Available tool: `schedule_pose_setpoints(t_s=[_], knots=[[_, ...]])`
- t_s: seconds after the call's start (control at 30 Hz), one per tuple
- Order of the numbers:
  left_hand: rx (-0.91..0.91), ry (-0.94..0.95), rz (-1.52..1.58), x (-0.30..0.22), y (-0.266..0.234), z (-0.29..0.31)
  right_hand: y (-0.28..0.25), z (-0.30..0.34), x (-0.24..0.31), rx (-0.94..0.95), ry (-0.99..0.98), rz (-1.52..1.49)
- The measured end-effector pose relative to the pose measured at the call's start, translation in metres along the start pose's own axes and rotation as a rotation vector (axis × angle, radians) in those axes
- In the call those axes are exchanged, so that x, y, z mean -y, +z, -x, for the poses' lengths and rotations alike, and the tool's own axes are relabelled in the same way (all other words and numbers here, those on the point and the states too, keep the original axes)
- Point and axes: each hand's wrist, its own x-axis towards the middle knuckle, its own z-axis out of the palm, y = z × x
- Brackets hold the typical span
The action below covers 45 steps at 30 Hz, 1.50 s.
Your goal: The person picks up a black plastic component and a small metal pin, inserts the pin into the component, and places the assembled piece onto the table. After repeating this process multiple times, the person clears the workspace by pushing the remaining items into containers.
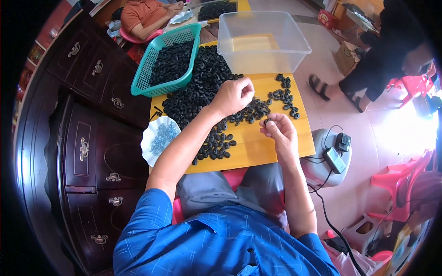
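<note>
My left hand [234, 96] hovers over the right side of a heap of small black oval parts with holes [209, 73]. Its fingers are curled together, and whatever they may hold is hidden. Lower and to the right, my right hand [283, 133] pinches a small black part [268, 122] between thumb and fingers above the yellow tabletop [258, 149]. Between the hands lies a cluster of smaller black pieces [255, 110]. More oval parts [216, 146] are spread near the front edge, and another group [287, 99] lies at the right.
A green basket [138, 83] full of black parts stands at the back left, beside a clear plastic bin [264, 60]. A white scalloped dish [148, 140] holds thin clear-blue pieces. Dark drawers [99, 165] flank the left. Across the table sits another person [142, 20]; someone stands at the right.
</note>
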Motion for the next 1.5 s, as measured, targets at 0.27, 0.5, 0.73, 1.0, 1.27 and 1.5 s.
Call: schedule_pose_setpoints(t_s=[0.27,0.5,0.73,1.0,1.27,1.5], knots=[[-0.044,-0.172,0.405,-0.049,-0.012,0.065,0.002,0.0,0.004,-0.015,0.072,-0.041],[-0.133,-0.043,0.324,-0.074,-0.006,0.071,0.002,0.0,0.002,0.068,0.189,-0.241],[-0.086,-0.025,0.207,-0.075,-0.006,0.073,0.007,0.003,0.002,0.101,0.158,-0.085],[0.025,-0.175,0.521,-0.069,-0.008,0.082,0.004,0.004,0.001,0.225,0.207,-0.146],[0.133,-0.322,0.94,-0.049,-0.015,0.08,-0.006,0.002,0.004,0.373,0.282,-0.44],[-0.038,-0.174,-0.027,-0.02,0.013,0.077,-0.032,-0.009,0.001,0.098,0.199,-0.628]])
